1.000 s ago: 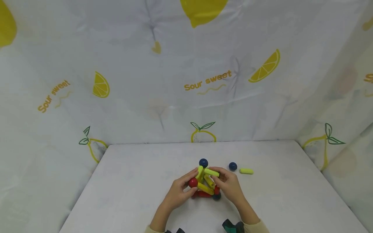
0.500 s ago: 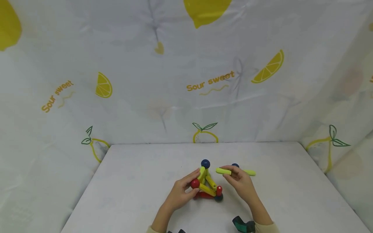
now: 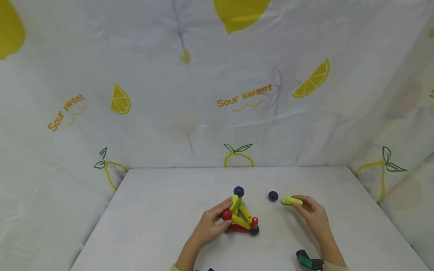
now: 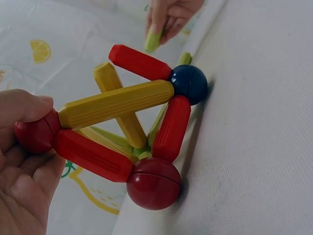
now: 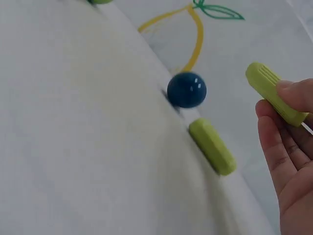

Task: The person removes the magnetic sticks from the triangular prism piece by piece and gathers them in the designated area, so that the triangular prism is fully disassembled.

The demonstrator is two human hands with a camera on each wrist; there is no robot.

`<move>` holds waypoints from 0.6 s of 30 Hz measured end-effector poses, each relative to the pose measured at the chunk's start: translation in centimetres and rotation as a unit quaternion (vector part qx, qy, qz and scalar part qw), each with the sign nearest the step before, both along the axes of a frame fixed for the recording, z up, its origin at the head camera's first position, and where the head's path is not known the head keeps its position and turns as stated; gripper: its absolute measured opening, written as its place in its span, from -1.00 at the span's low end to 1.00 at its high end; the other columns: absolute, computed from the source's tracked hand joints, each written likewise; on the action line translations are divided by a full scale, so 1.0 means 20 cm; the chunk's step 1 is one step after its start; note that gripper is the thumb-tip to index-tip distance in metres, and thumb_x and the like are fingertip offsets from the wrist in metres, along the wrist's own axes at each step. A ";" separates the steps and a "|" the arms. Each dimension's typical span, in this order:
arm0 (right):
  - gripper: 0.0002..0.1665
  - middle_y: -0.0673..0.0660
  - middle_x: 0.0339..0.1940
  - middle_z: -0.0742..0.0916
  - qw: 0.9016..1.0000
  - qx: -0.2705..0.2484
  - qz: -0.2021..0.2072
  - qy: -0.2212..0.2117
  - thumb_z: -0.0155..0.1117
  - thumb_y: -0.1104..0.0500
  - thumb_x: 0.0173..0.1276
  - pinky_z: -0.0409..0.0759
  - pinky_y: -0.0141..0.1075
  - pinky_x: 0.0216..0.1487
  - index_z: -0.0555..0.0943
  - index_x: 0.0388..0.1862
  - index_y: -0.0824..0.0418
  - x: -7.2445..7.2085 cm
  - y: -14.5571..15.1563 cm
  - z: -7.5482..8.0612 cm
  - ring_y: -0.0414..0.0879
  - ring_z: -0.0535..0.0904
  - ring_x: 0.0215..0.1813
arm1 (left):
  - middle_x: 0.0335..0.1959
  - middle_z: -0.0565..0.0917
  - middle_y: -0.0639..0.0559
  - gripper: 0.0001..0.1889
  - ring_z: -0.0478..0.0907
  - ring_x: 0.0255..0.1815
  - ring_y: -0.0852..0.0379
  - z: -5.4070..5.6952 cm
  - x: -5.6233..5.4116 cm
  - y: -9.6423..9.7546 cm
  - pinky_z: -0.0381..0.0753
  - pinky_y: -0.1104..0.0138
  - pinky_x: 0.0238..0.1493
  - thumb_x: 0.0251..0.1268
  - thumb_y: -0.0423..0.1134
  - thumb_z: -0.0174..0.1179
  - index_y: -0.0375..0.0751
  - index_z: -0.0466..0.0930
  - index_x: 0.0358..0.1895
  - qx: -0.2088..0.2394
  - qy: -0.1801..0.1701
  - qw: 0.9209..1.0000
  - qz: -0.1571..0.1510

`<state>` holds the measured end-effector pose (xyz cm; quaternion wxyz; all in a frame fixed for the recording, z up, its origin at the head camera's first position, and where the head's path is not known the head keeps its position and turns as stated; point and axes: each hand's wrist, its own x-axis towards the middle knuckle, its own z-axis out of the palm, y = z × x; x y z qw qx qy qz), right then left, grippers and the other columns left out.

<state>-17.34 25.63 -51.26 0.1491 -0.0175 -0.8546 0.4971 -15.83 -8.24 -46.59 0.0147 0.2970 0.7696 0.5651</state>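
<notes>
My left hand (image 3: 210, 226) holds a red ball (image 4: 36, 134) between thumb and fingers. That ball is one corner of a frame of rods and balls on the table, with yellow rods (image 4: 117, 103), red rods (image 4: 95, 155), a lower red ball (image 4: 154, 183) and a blue ball (image 4: 189, 84). Another blue ball (image 3: 239, 191) tops its far side. One red rod (image 4: 139, 62) sticks out with a free end. To the right, my right hand (image 3: 313, 214) pinches a light green rod (image 5: 274, 93), raised above a second green rod (image 5: 212, 147) lying on the table.
A loose blue ball (image 3: 272, 196) rests on the white table (image 3: 152, 218), left of the lying green rod. Lemon-printed cloth (image 3: 169, 131) hangs behind the table. A dark and green strap piece (image 3: 308, 260) sits by my right wrist.
My right hand has moved away from the frame to the right, taking the green rod with it, now over the lying one. My left hand keeps its hold on the red ball.
</notes>
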 end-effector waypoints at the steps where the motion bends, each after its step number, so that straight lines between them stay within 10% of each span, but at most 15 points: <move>1: -0.58 0.30 0.10 0.62 1.000 0.003 -0.011 -0.017 0.20 0.08 0.37 0.39 -0.80 -0.12 0.54 0.08 0.33 0.00 0.02 -0.02 -0.74 0.35 -0.07 | 0.38 0.31 -0.22 -0.49 0.29 0.37 -0.14 0.00 0.00 0.00 0.43 0.28 0.20 0.22 -0.46 0.18 -0.40 0.37 0.27 0.000 0.001 1.000 -0.001; 9: -0.51 0.32 0.22 0.56 0.994 0.045 -0.033 -0.097 0.17 -0.01 0.38 0.52 -0.61 -0.08 0.48 0.16 0.24 -0.02 0.06 -0.12 0.14 0.54 0.19 | 0.38 0.31 -0.24 -0.49 0.29 0.36 -0.14 0.01 0.00 0.00 0.45 0.29 0.18 0.23 -0.46 0.18 -0.41 0.37 0.27 -0.005 0.010 1.000 -0.002; 18: -0.59 0.37 0.13 0.60 0.991 0.087 -0.037 -0.096 0.20 0.10 0.36 0.60 -0.13 0.02 0.51 0.09 0.29 -0.02 0.03 -0.15 0.18 0.59 0.10 | 0.38 0.29 -0.27 -0.49 0.28 0.36 -0.16 0.00 0.00 0.00 0.46 0.24 0.18 0.23 -0.47 0.17 -0.44 0.35 0.27 -0.015 0.009 1.000 -0.003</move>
